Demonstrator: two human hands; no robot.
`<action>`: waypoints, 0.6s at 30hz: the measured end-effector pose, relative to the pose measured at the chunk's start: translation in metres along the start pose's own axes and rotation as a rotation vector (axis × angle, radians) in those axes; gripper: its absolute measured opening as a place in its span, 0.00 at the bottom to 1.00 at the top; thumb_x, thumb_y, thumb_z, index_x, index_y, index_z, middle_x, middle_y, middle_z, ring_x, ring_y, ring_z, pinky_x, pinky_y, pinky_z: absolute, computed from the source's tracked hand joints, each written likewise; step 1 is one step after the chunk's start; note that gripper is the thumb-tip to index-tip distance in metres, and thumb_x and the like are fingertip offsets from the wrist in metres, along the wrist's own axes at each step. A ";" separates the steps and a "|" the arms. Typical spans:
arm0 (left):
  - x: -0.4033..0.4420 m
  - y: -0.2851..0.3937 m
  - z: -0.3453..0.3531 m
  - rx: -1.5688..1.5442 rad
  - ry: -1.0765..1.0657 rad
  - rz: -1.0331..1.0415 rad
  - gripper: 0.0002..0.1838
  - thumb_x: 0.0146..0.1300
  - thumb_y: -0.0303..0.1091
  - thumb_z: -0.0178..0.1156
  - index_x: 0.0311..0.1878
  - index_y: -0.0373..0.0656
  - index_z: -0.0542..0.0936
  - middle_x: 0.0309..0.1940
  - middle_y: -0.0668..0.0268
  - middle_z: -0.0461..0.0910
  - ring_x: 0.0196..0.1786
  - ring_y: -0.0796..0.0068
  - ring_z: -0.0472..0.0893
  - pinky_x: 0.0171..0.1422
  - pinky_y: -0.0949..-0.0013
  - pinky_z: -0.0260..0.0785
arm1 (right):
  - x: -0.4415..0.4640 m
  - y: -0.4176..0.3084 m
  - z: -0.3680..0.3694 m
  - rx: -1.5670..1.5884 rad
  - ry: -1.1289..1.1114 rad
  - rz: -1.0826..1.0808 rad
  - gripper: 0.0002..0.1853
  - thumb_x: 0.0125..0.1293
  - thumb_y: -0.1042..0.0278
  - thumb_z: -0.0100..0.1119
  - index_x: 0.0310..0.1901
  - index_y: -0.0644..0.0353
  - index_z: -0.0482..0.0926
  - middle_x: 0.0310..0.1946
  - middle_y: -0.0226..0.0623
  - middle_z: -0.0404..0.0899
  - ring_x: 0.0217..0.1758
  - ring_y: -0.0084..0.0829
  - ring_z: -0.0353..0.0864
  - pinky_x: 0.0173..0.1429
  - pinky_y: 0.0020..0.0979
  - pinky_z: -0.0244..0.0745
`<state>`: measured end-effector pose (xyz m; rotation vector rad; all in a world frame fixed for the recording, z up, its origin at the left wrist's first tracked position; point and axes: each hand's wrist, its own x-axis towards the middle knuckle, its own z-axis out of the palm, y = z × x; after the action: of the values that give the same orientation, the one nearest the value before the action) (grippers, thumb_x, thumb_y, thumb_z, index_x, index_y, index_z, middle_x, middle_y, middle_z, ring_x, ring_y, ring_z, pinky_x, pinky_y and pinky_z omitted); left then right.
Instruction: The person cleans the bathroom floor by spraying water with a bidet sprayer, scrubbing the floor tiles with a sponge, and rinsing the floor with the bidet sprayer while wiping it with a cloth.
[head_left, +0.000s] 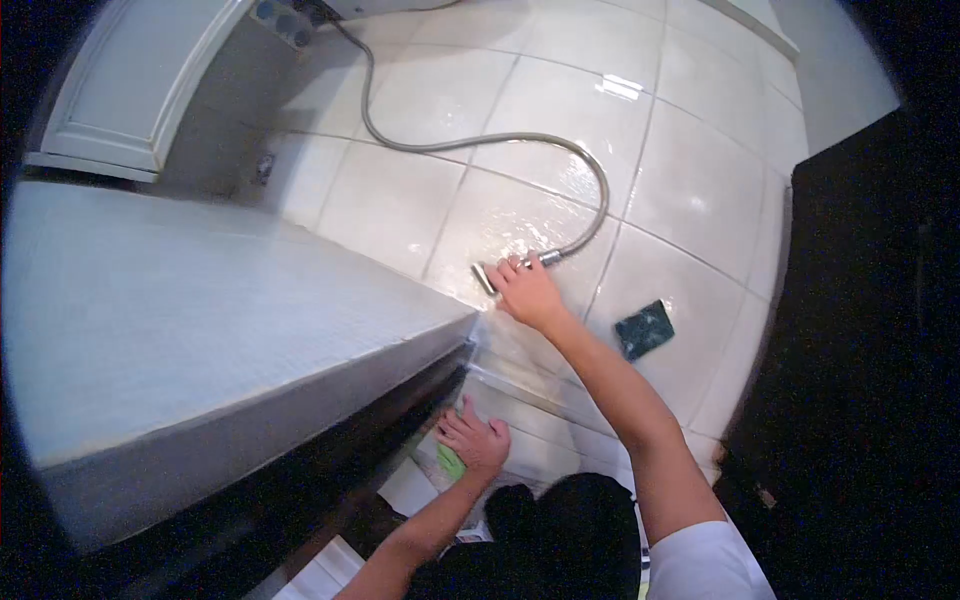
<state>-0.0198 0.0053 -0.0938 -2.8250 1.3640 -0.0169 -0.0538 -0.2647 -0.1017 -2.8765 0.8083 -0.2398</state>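
Observation:
My right hand [528, 293] is wrapped round the handle of a metal spray head [484, 279], held low over the wet tile floor. A flexible metal hose [520, 138] runs from the handle in a wide curve to the back left. Water glistens on the tiles around the nozzle. Lower down, my left hand [474, 440] holds a bright green cloth [450, 461] beside the dark edge at the doorway; the hand covers much of the cloth. To the right of my right forearm, a dark green scouring pad [645, 330] with whitish suds lies on the floor.
A pale door-like panel [220, 310] fills the left side, close to both hands. Behind it stands a white cabinet [140, 80]. A dark surface [860, 320] borders the right. A raised tiled sill [540, 400] crosses the floor near my knees.

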 end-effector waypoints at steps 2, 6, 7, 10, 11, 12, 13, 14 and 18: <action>0.000 -0.002 -0.002 -0.044 -0.045 -0.006 0.37 0.46 0.43 0.53 0.63 0.39 0.61 0.57 0.43 0.59 0.63 0.39 0.55 0.66 0.36 0.39 | 0.007 -0.001 0.021 -0.104 -0.009 -0.037 0.28 0.54 0.51 0.58 0.54 0.58 0.70 0.47 0.37 0.73 0.53 0.34 0.70 0.58 0.44 0.61; 0.005 -0.001 -0.002 -0.059 -0.053 -0.005 0.37 0.45 0.41 0.53 0.61 0.38 0.62 0.56 0.44 0.59 0.62 0.39 0.55 0.65 0.35 0.40 | 0.002 0.025 0.030 -0.145 -0.031 -0.127 0.19 0.59 0.60 0.49 0.51 0.57 0.72 0.45 0.36 0.73 0.52 0.33 0.71 0.55 0.43 0.64; 0.002 -0.002 -0.003 -0.070 -0.055 0.008 0.37 0.45 0.41 0.54 0.61 0.37 0.63 0.56 0.44 0.59 0.62 0.39 0.55 0.65 0.35 0.41 | -0.005 0.036 0.020 -0.155 0.016 -0.099 0.18 0.59 0.60 0.49 0.51 0.55 0.71 0.46 0.36 0.73 0.52 0.33 0.71 0.54 0.43 0.64; 0.001 -0.002 -0.001 -0.066 -0.036 0.020 0.37 0.44 0.41 0.54 0.61 0.37 0.63 0.56 0.44 0.59 0.62 0.39 0.55 0.65 0.36 0.40 | -0.010 0.061 0.002 -0.139 -0.134 -0.081 0.19 0.59 0.57 0.51 0.51 0.54 0.70 0.47 0.35 0.72 0.53 0.33 0.70 0.54 0.45 0.64; 0.001 -0.002 0.001 -0.068 -0.040 0.016 0.37 0.44 0.41 0.54 0.61 0.37 0.63 0.56 0.44 0.59 0.62 0.39 0.55 0.65 0.36 0.40 | -0.010 0.065 -0.003 -0.123 -0.313 -0.085 0.21 0.58 0.54 0.52 0.51 0.53 0.70 0.48 0.35 0.71 0.53 0.33 0.70 0.53 0.45 0.63; 0.001 -0.002 0.002 -0.060 -0.029 0.017 0.37 0.44 0.41 0.54 0.61 0.37 0.63 0.56 0.44 0.59 0.62 0.39 0.55 0.65 0.36 0.40 | -0.011 0.060 -0.011 -0.122 -0.316 -0.088 0.21 0.58 0.54 0.52 0.51 0.53 0.70 0.48 0.35 0.71 0.53 0.33 0.70 0.53 0.45 0.63; 0.001 -0.002 0.002 -0.051 -0.016 0.018 0.37 0.44 0.41 0.54 0.61 0.37 0.63 0.56 0.43 0.59 0.62 0.39 0.55 0.65 0.36 0.40 | -0.011 0.048 -0.019 -0.105 -0.259 -0.088 0.22 0.58 0.52 0.53 0.50 0.54 0.69 0.47 0.36 0.71 0.53 0.33 0.69 0.52 0.45 0.63; 0.001 -0.001 0.002 -0.051 -0.014 0.016 0.37 0.44 0.41 0.54 0.61 0.37 0.63 0.56 0.43 0.59 0.62 0.39 0.55 0.65 0.36 0.40 | -0.012 0.038 -0.024 -0.089 -0.200 -0.089 0.22 0.57 0.51 0.54 0.50 0.54 0.69 0.46 0.36 0.70 0.52 0.33 0.69 0.50 0.44 0.63; 0.002 0.001 0.001 -0.031 -0.027 -0.001 0.37 0.43 0.41 0.54 0.61 0.38 0.63 0.55 0.43 0.59 0.62 0.40 0.55 0.65 0.36 0.40 | -0.011 0.018 0.006 -0.210 -0.057 -0.024 0.22 0.57 0.49 0.54 0.48 0.55 0.70 0.43 0.36 0.71 0.51 0.35 0.69 0.48 0.42 0.64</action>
<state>-0.0194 0.0034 -0.0947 -2.8397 1.3690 0.0428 -0.0704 -0.2734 -0.1125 -3.0733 0.8362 -0.0786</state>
